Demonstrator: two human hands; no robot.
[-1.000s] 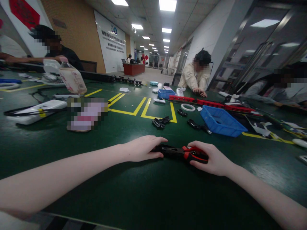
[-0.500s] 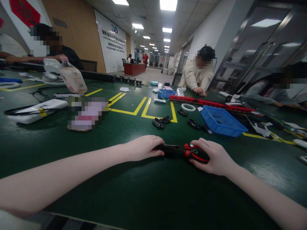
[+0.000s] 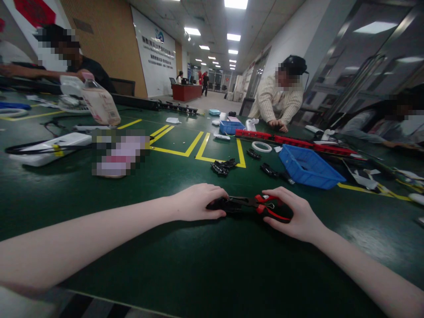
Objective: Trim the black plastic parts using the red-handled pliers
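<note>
Pliers with red and black handles lie low over the green table between my hands. My right hand is wrapped round the handles, which stand slightly apart. My left hand is closed over a small black part at the jaw end of the pliers; most of that part is hidden under my fingers. A small heap of similar black parts lies a little farther back on the table.
A blue bin stands behind my right hand, with more black parts beside it. A roll of white tape, a red rail and a bottle lie farther off. Other people work along the far and right edges.
The plier handles have spread apart in my right hand. Both hands have stayed in place on the table. The view has tilted slightly.
</note>
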